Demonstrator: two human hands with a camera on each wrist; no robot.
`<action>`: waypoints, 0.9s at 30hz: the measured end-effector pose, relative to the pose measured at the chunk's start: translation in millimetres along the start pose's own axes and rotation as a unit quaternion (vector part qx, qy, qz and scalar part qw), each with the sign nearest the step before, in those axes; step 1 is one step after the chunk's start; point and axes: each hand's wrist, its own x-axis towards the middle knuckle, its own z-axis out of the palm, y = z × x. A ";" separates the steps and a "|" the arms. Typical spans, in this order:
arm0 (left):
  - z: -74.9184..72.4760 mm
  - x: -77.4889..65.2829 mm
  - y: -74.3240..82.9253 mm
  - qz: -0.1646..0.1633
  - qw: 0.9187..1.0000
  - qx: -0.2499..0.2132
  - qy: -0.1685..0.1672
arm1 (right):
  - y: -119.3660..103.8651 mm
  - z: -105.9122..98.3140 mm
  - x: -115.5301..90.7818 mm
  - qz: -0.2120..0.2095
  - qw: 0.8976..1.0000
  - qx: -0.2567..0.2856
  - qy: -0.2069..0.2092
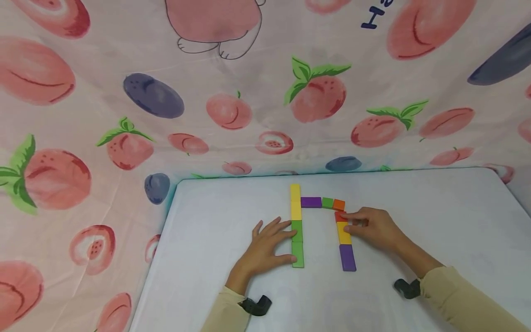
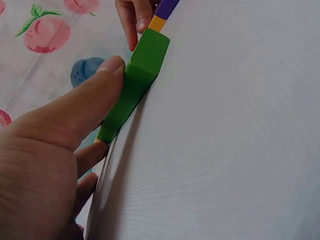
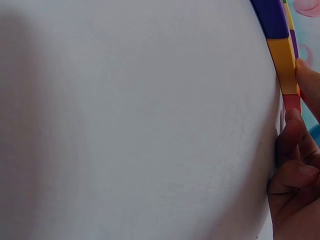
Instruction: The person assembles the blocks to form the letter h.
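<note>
Flat coloured blocks lie end to end on the white table. The left column has two yellow blocks [image 1: 295,192] above two green blocks [image 1: 297,249]. A purple block [image 1: 311,202], a small green block [image 1: 327,203] and an orange block [image 1: 339,204] run rightward from it. My left hand [image 1: 263,249] touches the green blocks' left side, fingers spread and thumb near the lower end. In the right column, a small red block [image 1: 339,219] tops an orange-yellow block [image 1: 344,237] and a purple block [image 1: 348,258]. My right hand [image 1: 379,230] pinches at the red block, thumb against the orange-yellow one.
The white tabletop [image 1: 215,207] surrounds the blocks. Behind and to the left of it hangs a pink fruit-print cloth [image 1: 186,97]. A black wrist camera [image 1: 256,305] sits at the left cuff, and another black wrist camera [image 1: 407,289] at the right cuff.
</note>
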 end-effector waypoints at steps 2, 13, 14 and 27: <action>0.0 0.2 0.2 -0.003 1.000 0.000 -0.003 | 1.3 0.0 -0.2 0.001 1.000 -0.003 0.000; 1.8 0.1 -2.3 -0.007 1.000 0.003 -0.009 | 6.6 0.0 -0.6 0.005 1.000 -0.004 0.000; 2.1 0.0 -2.4 -0.007 1.000 0.003 -0.009 | 7.2 -0.2 -0.8 0.006 1.000 -0.005 -0.001; 2.0 0.4 -4.1 -0.003 1.000 0.008 -0.011 | 3.6 -1.3 -8.0 -0.007 1.000 -0.008 0.013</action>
